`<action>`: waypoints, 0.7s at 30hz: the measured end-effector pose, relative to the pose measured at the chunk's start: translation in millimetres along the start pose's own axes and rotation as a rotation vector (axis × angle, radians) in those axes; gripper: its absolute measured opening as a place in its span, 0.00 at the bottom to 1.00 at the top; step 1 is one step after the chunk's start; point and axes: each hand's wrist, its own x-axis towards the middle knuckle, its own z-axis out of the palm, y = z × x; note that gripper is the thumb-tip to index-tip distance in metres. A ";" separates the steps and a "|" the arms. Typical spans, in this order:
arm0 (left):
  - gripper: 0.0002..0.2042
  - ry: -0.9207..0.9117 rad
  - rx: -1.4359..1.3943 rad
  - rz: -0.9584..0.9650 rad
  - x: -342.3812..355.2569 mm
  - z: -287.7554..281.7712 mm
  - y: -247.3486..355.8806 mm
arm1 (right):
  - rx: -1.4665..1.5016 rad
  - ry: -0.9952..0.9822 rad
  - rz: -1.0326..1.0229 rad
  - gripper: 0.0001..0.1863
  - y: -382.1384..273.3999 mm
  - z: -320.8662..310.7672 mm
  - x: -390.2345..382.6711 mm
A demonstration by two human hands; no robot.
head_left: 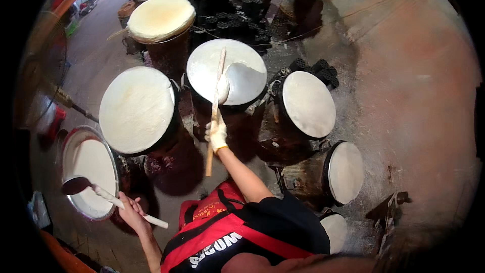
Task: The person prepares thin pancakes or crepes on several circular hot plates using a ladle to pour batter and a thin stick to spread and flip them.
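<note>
My gloved right hand (217, 134) grips a long wooden stick (222, 68) that reaches over a round griddle (247, 90). White batter (204, 65) coats the griddle's left and far parts, while grey metal shows at its right. A pale rounded lump lies beside the stick; I cannot tell whether it is batter or part of the tool. At the lower left, my bare left hand (132, 211) is closed round the pale handle of a ladle (78, 185). The ladle's dark bowl hangs over the near-left edge of a metal basin (115, 162) holding white batter.
Round, pale-topped griddles on drum stoves stand around me: one at left (136, 108), one far left (161, 16), others at right (309, 103) and lower right (346, 173). Black perforated coal briquettes (222, 23) are stacked behind. A fan (45, 71) stands at the left edge.
</note>
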 end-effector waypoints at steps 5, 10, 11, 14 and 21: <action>0.14 -0.083 0.184 -0.024 -8.9 -4.4 -51.0 | 0.380 0.020 0.031 0.13 -42.7 -11.2 23.1; 0.12 -0.114 0.123 -0.067 -22.4 47.7 -53.9 | -0.202 -0.235 0.110 0.19 -8.6 4.4 11.4; 0.11 -0.165 0.124 -0.062 -20.6 51.0 -53.7 | -0.285 -0.216 0.035 0.18 3.9 -15.9 15.6; 0.09 -0.272 0.046 -0.027 -20.4 72.5 -64.6 | 0.091 -0.291 0.221 0.22 -36.1 -101.8 15.2; 0.07 -0.366 0.057 -0.124 -53.5 148.1 -69.4 | 0.169 -0.197 0.111 0.19 -81.4 -110.1 33.7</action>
